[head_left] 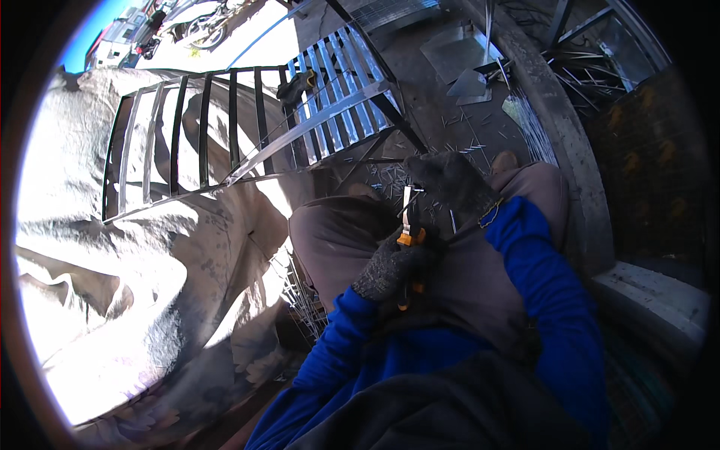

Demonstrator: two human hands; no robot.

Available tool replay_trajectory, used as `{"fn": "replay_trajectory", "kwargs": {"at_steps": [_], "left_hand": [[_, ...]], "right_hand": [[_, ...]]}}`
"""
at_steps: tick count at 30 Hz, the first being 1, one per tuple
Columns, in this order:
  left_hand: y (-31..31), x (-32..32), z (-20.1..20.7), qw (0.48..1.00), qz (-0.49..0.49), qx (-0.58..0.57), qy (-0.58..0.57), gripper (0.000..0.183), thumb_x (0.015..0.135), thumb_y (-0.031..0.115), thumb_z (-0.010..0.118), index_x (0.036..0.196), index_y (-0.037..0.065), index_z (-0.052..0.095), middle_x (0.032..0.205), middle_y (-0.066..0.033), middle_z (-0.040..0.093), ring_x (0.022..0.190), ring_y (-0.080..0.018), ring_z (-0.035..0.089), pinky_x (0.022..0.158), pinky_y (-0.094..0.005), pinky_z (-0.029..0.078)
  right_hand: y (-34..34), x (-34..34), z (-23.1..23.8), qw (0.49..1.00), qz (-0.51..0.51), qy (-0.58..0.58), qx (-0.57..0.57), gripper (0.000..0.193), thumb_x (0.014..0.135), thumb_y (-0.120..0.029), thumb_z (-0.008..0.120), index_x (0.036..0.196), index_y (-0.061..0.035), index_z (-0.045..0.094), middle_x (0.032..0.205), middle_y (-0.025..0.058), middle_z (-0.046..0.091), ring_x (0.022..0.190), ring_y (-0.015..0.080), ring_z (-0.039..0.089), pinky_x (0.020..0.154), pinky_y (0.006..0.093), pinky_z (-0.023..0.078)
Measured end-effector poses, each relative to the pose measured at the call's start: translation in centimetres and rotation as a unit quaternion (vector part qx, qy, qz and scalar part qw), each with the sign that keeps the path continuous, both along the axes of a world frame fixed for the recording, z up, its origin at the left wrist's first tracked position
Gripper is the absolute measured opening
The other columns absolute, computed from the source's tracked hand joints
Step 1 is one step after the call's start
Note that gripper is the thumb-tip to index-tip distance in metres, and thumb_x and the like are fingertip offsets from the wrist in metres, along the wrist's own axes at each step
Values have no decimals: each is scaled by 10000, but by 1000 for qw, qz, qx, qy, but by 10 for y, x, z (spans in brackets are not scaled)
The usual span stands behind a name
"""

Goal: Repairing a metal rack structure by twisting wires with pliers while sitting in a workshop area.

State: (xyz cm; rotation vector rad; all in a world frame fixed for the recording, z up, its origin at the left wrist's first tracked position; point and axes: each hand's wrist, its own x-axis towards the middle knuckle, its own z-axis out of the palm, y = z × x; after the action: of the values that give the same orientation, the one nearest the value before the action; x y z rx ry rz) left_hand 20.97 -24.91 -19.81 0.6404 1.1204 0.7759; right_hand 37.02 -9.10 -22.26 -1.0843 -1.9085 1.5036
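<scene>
Nearest us in the head view lies our dark garment (450, 409); beyond it, between our knees (322, 229), is an orange-and-black hand tool (406, 239) with a pale metal strip (408, 202). Our gloved left hand (396, 260) is wrapped around its grip — our gloved right hand (454, 180) curls beside the strip's top, though we can't make out whether it pinches anything. We judge the tool stiff and fairly light — best held by the grip, since bare metal may slip.

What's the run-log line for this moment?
left hand: gripping orange-handled tool | right hand: by tool's metal end, contact unclear | slatted metal frame: ahead-left
</scene>
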Motion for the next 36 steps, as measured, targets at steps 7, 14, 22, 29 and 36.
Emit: {"fn": "replay_trajectory", "kwargs": {"at_steps": [7, 14, 22, 29, 36], "left_hand": [[1, -1, -1, 1000, -11, -15, -7, 356, 912, 148, 685, 1248, 64, 607, 1052, -35, 666, 946, -133, 640, 835, -296, 534], [1, 1, -2, 999, 13, -40, 1, 269, 943, 170, 696, 1172, 46, 632, 931, -5, 654, 804, -107, 626, 721, -292, 526], [-3, 11, -9, 996, 55, -70, -30, 195, 959, 196, 711, 1076, 56, 642, 882, -1, 655, 786, -99, 636, 685, -281, 520], [-14, 13, -22, 998, 43, 43, 22, 194, 945, 173, 697, 1089, 72, 616, 881, -4, 635, 772, -114, 631, 679, -283, 517], [-3, 25, -16, 979, 113, 47, 163, 230, 964, 107, 669, 1179, 84, 591, 900, 3, 617, 783, -102, 623, 677, -282, 523]], "right_hand": [[0, 2, -1, 999, -20, 2, 45, 602, 1009, -577, 567, 813, -22, 694, 655, 115, 607, 641, 192, 572, 665, 406, 485], [-3, 5, -1, 997, -49, -9, 55, 634, 1007, -592, 555, 784, -17, 702, 662, 102, 636, 660, 181, 612, 673, 388, 493], [-3, 4, -1, 997, -33, -23, 64, 617, 1006, -588, 557, 791, -28, 702, 702, 92, 675, 698, 199, 655, 690, 397, 505], [1, 4, -7, 955, 14, -44, 293, 640, 1064, -542, 440, 757, -22, 653, 708, 198, 654, 722, 402, 679, 694, 497, 542], [1, 1, -11, 933, -24, -56, 355, 615, 1088, -478, 412, 687, -51, 597, 663, 183, 622, 653, 385, 667, 618, 500, 537]]}}
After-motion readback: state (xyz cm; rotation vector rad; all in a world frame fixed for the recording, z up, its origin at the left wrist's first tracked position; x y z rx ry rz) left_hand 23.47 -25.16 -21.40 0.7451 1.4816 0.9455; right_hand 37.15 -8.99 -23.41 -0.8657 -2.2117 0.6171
